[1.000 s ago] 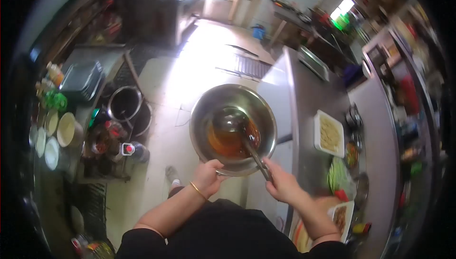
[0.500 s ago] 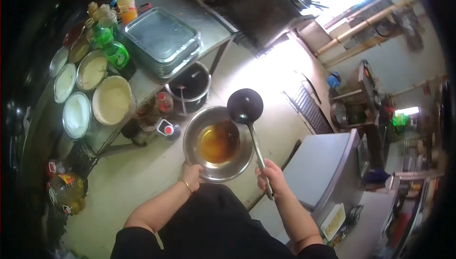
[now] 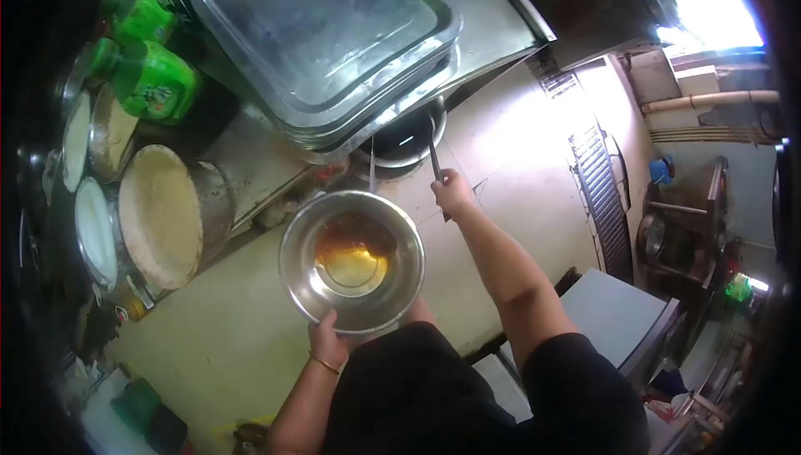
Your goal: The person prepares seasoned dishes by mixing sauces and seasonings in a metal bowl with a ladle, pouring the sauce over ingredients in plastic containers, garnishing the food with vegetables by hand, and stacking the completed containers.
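My left hand (image 3: 328,343) grips the near rim of a steel bowl (image 3: 294,276). Amber liquid (image 3: 357,248) lies in the bottom of the bowl. Beyond it, my right hand (image 3: 453,194) is closed around the handle of a ladle (image 3: 435,156). The handle runs down into a dark-filled metal pot (image 3: 420,157) that stands low beside the metal table, and the ladle's head is out of sight there. Another thin handle (image 3: 372,163) sticks up from the pot's left side.
Stacked metal trays (image 3: 334,42) sit on the metal table (image 3: 492,9), overhanging the pot. Green-labelled bottles (image 3: 158,84) and a tub of pale powder (image 3: 163,217) stand at left. A floor grate (image 3: 602,196) and a white-topped unit (image 3: 617,317) are on the right.
My right hand has carried the ladle forward and lowered it into the pot. The bowl has shifted slightly left in view, still in my left hand. My view has moved closer to the table.
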{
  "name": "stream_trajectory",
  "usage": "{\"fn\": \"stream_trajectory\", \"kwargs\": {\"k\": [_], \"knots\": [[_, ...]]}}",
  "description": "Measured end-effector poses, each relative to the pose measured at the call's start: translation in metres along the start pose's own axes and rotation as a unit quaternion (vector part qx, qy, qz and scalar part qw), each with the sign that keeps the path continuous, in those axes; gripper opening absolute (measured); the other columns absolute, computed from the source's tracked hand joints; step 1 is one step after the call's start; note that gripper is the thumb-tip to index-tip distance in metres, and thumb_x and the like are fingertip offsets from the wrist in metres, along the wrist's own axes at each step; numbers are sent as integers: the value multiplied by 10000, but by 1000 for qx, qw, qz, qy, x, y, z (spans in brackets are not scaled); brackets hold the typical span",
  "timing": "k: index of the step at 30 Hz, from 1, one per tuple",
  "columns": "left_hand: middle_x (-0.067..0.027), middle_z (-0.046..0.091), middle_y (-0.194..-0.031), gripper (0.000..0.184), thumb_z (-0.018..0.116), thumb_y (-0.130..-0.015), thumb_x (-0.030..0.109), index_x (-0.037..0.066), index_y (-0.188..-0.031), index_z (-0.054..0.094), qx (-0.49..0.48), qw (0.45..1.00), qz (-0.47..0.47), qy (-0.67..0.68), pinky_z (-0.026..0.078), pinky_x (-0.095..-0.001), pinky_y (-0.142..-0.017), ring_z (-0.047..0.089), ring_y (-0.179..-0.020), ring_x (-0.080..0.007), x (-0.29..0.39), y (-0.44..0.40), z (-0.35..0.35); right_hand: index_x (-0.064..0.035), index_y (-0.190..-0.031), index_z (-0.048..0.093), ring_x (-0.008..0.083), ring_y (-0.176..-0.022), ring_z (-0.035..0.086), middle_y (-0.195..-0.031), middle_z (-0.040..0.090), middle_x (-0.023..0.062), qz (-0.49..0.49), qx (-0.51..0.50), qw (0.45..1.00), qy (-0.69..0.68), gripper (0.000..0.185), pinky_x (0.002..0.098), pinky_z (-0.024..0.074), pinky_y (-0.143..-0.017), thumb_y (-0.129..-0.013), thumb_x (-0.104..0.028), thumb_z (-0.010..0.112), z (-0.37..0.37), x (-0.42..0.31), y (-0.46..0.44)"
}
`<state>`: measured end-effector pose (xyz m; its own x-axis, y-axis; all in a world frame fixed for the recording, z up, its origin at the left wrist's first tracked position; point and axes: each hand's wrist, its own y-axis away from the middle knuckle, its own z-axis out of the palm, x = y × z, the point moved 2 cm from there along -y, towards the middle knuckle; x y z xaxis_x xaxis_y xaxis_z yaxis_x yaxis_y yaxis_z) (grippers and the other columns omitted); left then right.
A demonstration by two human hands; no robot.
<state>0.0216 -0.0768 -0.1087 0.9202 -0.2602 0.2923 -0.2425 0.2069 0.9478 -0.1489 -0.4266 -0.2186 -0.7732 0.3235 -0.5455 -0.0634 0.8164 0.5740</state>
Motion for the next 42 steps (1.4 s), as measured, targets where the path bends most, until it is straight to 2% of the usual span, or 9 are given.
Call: {"fn": "stream_trajectory", "kwargs": {"k": [7, 13, 19, 25, 28, 30, 34, 36, 42], "knots": [[-104, 654, -1081, 296, 505, -880, 103, 28, -1160, 567, 23, 999, -15, 26, 557, -384, -701, 660, -928, -254, -21, -41, -6, 11, -1133, 600, 208, -561, 626, -814, 651, 140, 86, -70, 984, -142, 332, 328, 488, -463, -828, -119, 579, 9, -7, -13], [-90, 652, -1019, 224, 535, -853, 81, 46, -1071, 576, 33, 998, -9, 46, 559, -379, -697, 660, -899, -255, -7, -45, 22, -30, -1069, 561, 129, -501, 489, -824, 580, 74, 196, -143, 876, -416, 226, 270, 410, -417, -845, -63, 553, -15, -12, 10], [-118, 600, -1046, 304, 534, -833, 50, 21, -1134, 512, -7, 999, -35, 4, 568, -419, -704, 635, -913, -276, 3, -83, 54, -38, -1117, 558, 100, -509, 484, -856, 591, 63, 212, -203, 809, -510, 234, 232, 410, -426, -887, -73, 541, -70, -13, 58], [-136, 570, -1101, 360, 525, -817, 37, 4, -1175, 491, -53, 997, -45, 11, 576, -462, -728, 626, -957, -312, 14, -105, 114, -23, -1219, 558, 108, -552, 551, -885, 625, 68, 64, -249, 908, -330, 337, 253, 443, -463, -893, -110, 560, -138, -16, 132], [-150, 558, -1121, 341, 535, -821, 51, 6, -1156, 487, -93, 995, -44, -9, 567, -472, -791, 614, -993, -307, 18, -93, 134, 2, -1204, 565, 110, -571, 571, -862, 625, 61, -20, -182, 963, -199, 339, 251, 450, -497, -884, -108, 576, -151, -16, 176], [-158, 557, -1118, 331, 544, -823, 59, 3, -1143, 483, -117, 993, -28, -15, 561, -481, -812, 610, -1001, -307, 25, -60, 146, -9, -1191, 571, 212, -642, 615, -854, 638, 109, -95, -131, 985, -66, 357, 308, 494, -592, -848, -102, 597, -163, -20, 206], [-114, 611, -1015, 209, 547, -817, 75, 20, -1019, 544, -98, 991, -90, 17, 529, -471, -818, 613, -919, -277, 8, -25, 121, -70, -1206, 564, 377, -822, 625, -986, 634, 168, -264, -84, 950, 145, 407, 442, 526, -716, -811, -142, 630, -188, -26, 262], [-120, 606, -1018, 200, 550, -818, 73, 18, -1010, 547, -133, 980, -136, 54, 533, -442, -829, 611, -931, -275, -10, -25, 86, -92, -1221, 553, 393, -863, 625, -1043, 629, 157, -300, -103, 926, 205, 433, 477, 527, -727, -806, -173, 647, -191, -25, 284], [-122, 602, -992, 243, 564, -828, 46, -1, -1066, 550, -65, 991, -43, 108, 562, -478, -863, 642, -948, -297, -1, 86, -10, -94, -1243, 563, 346, -791, 639, -923, 632, 160, -478, -221, 787, 320, 451, 449, 535, -670, -797, -76, 624, -160, -67, 315]]}}
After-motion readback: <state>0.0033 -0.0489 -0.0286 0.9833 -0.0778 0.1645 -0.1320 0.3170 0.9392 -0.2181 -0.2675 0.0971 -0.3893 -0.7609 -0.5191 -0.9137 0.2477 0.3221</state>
